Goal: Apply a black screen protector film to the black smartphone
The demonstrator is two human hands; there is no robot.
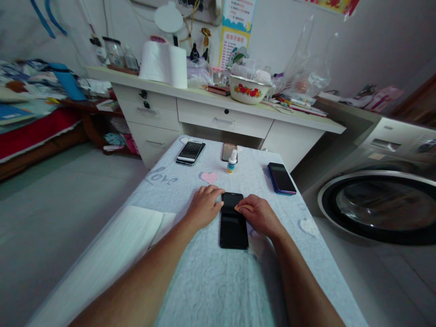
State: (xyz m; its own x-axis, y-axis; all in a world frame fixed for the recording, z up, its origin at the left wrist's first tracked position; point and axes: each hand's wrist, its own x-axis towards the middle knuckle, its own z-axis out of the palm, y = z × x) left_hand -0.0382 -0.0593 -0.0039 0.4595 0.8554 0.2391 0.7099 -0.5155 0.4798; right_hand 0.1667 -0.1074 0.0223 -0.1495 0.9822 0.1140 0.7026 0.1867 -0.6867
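A black smartphone (pixel 233 229) lies screen up on the cloth-covered table. My left hand (pixel 204 206) rests at its upper left edge, fingers spread, with the thumb and forefinger touching the phone's side. Over the right half of the screen, my right hand (pixel 260 215) is closed in a pinch on a small orange piece (pixel 238 208), pressed to the glass. Most of that piece is hidden by the fingers, so its material is unclear. Beyond the phone stands a small white spray bottle (pixel 231 162) with a blue label.
Two stacked phones (pixel 190 152) lie at the far left, another stack (pixel 282 178) at the right, and a gold-toned phone (pixel 228 152) behind the bottle. A white desk (pixel 200 106) bears a floral enamel bowl (pixel 248 91) and paper roll (pixel 163 66). A washing machine (pixel 381 150) stands right.
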